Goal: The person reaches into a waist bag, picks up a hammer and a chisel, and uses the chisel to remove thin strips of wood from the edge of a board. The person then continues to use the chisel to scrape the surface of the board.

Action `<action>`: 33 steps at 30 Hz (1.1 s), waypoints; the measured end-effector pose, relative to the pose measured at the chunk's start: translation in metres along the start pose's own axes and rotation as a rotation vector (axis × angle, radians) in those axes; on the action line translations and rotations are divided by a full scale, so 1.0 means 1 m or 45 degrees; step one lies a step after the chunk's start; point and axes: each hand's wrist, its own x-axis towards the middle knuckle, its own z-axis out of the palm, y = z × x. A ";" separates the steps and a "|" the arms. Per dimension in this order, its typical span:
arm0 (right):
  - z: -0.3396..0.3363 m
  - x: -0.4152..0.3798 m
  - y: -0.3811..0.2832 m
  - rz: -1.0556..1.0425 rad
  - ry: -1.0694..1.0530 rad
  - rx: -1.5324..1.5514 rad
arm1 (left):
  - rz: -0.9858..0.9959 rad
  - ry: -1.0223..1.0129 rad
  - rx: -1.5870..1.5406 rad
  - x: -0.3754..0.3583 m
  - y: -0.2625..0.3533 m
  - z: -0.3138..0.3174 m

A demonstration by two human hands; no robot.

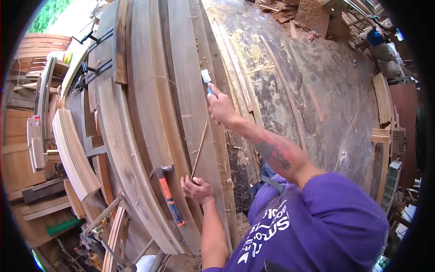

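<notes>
My right hand [220,103] is closed round the blue handle of a brush-like tool [206,76], whose pale head points up and away over a long wooden plank [186,54]. Lower down, my left hand [197,189] rests over the planks with its fingers curled at the lower end of a thin wooden strip [200,147]. That strip slants up the plank toward my right hand. Left of my left hand lies a claw hammer [167,195] with an orange and dark handle, its head turned away from me.
Clamps [90,69] grip boards at the upper left. A stack of curved wooden pieces [76,154] stands left of the planks. Thin offcuts [283,86] and sawdust lie on the stained surface [335,113] at the right. More timber [383,97] is at the far right.
</notes>
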 end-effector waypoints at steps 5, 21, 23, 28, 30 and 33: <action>-0.005 0.040 -0.030 0.100 -0.011 -0.084 | -0.013 -0.016 0.011 -0.002 -0.001 -0.002; -0.008 0.121 -0.087 0.045 0.027 -0.079 | -0.054 -0.022 0.015 -0.004 -0.002 -0.003; -0.006 0.113 -0.078 -0.052 -0.014 0.014 | -0.084 -0.043 0.001 -0.005 0.000 -0.004; 0.000 0.086 0.002 -0.219 -0.011 -0.217 | -0.083 -0.043 0.003 -0.008 -0.002 -0.003; -0.002 0.115 -0.014 -0.117 -0.236 -0.226 | -0.060 -0.033 0.027 -0.004 -0.002 -0.004; 0.045 0.279 0.082 -0.114 -0.649 1.286 | -0.067 -0.052 -0.006 -0.004 -0.005 -0.004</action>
